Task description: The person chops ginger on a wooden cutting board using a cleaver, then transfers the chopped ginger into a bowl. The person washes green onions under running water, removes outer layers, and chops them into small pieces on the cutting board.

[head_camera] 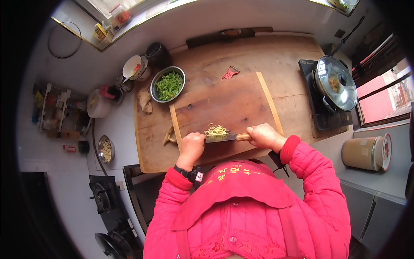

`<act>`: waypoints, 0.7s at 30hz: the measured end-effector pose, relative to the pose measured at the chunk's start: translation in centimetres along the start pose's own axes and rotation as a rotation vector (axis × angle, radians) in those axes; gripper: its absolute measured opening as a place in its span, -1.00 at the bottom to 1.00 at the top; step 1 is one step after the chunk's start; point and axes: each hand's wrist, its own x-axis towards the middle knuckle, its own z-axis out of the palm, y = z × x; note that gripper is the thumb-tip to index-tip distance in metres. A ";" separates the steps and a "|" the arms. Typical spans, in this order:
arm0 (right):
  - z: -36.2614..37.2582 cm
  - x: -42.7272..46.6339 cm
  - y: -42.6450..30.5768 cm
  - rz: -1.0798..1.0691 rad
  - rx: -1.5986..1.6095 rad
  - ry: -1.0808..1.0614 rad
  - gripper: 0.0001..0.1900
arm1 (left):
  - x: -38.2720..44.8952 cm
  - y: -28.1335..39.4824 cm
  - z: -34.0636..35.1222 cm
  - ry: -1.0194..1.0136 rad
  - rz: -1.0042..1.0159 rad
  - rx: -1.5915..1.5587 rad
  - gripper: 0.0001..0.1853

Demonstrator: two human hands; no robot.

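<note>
A kitchen knife (222,138) lies crosswise over the wooden cutting board (226,97), held at both ends. My right hand (263,136) is closed around its wooden handle. At the blade's other end, my left hand (192,144) is closed on the tip. Just beyond the blade sits a small heap of finely chopped, pale yellow food (216,130), perhaps garlic or ginger. The blade partly covers the near side of that heap. A metal bowl of cut green vegetables (169,83) stands past the board's far left corner.
A red peeler (230,73) lies behind the board. At the right, a lidded pan (336,83) sits on an induction cooker (333,119). A crumpled cloth (145,101), a white bowl (132,66) and a dark pot (158,54) are at the left. Another cleaver (207,39) rests by the wall.
</note>
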 end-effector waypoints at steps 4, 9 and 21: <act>1.0 0.3 1.2 -0.040 0.047 0.008 -0.80 | 1.3 -0.7 -0.3 -0.061 0.011 0.002 -0.99; 1.7 0.5 1.2 -0.220 0.225 0.098 -0.81 | 2.7 0.2 -2.4 -0.202 0.029 0.092 -0.85; 4.0 -0.7 0.1 0.370 1.349 -0.107 -0.74 | -1.1 0.9 0.3 0.518 -0.779 -1.641 -0.47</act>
